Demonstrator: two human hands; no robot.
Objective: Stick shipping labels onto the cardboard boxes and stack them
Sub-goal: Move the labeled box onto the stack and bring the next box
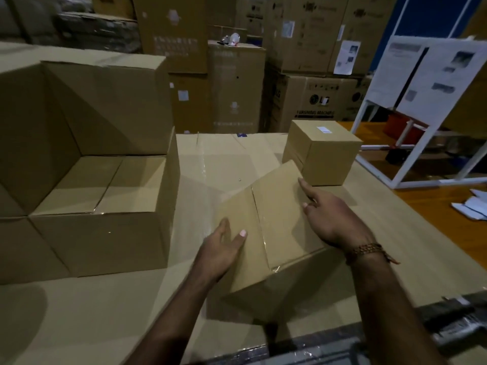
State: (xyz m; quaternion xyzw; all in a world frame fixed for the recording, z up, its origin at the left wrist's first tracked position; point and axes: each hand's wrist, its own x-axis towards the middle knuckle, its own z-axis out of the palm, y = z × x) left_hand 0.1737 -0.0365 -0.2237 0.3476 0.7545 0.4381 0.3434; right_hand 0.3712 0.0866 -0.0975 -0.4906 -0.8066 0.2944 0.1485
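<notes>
Both hands lie flat and relaxed on the taped cardboard box (274, 227), left hand (224, 248) at its near-left edge, right hand (332, 217) across its top, gripping nothing; stiff, probably light, smooth-sided, it seems best held by opposite side walls.

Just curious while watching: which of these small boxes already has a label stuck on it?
The small box standing beyond the right hand; its top bears a white label.

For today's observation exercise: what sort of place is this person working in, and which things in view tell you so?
Most likely a warehouse or packing area. Tall stacks of large appliance cartons fill the background, plain cardboard boxes cover the work surface, and one small box already carries a white shipping label.
</notes>
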